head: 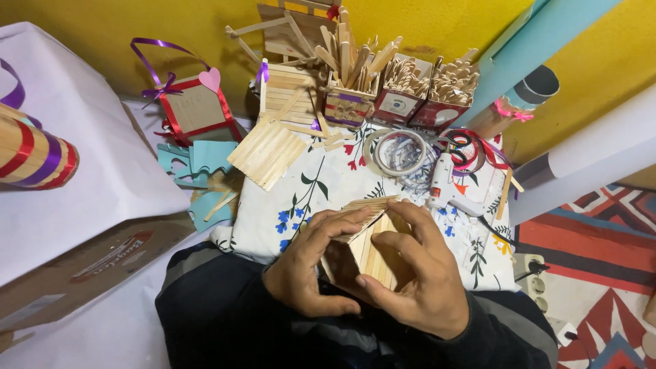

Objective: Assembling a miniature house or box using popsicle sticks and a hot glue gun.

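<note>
Both hands, left [311,270] and right [420,277], curl around a small stick house [369,249], fingers pressing its panels together.

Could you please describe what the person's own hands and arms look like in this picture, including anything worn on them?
Both hands are bare: the left hand and the right hand show no gloves, and no rings or watch can be seen. Long dark sleeves, black or very dark navy, cover both arms down to the wrists. A paler grey band runs along each sleeve. No cables or markings are visible.
</note>
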